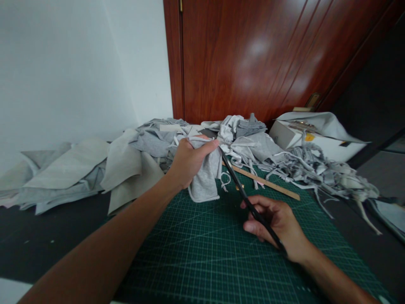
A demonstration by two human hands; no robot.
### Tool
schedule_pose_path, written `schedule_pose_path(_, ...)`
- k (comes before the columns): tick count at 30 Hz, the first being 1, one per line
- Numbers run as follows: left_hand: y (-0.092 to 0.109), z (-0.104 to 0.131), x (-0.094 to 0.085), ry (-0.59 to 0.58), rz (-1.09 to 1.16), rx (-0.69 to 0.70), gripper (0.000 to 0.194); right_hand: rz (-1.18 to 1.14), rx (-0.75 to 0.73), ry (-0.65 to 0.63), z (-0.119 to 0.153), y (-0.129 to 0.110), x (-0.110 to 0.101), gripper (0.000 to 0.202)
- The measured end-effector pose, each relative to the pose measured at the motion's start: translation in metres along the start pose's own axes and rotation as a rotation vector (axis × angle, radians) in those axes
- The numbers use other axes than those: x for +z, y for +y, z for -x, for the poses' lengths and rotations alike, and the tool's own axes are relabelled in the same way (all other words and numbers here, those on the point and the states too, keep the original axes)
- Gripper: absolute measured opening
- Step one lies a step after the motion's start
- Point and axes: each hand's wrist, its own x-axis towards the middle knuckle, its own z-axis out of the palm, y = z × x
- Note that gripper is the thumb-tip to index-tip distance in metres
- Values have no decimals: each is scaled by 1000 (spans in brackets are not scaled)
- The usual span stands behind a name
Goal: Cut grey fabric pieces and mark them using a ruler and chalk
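Note:
My left hand [191, 158] is closed around the upper edge of a light grey piece of fabric [204, 181], pinching it between thumb and fingers. The fabric hangs down over the green cutting mat [193, 245]. In my right hand [275, 221] are long black scissors [242, 192], seen nearly edge-on. Their tip reaches up to the fabric edge beside my left thumb; whether the blades are apart cannot be made out. A short loop of pale cord or thread [225, 180] shows just right of the fabric.
Grey and off-white fabric pieces [72, 169] lie heaped at left and behind. A wooden ruler [265, 182] crosses the mat's far side. Tangled fabric strips [319, 169] spread at right, before a white box [316, 139]. A wall [79, 63] and brown door [247, 55] stand behind.

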Motion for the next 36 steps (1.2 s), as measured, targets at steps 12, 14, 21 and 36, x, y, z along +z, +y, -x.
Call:
schedule_pose_path(12, -1, -2, -3, -26, 14, 9, 18, -7, -38, -1, -1, 7, -1, 39)
schedule_pose_path(14, -1, -2, -2, -5, 31, 3, 19, -5, -37, 5, -1, 7, -1, 40)
schedule_pose_path(21, 0, 0, -1, -22, 76, -28, 21, 0, -30, 1, 0, 6, -1, 40)
schedule_pose_path(36, 1, 5, 4, -86, 214, -152, 24, -20, -22, 6, -1, 5, 0, 40)
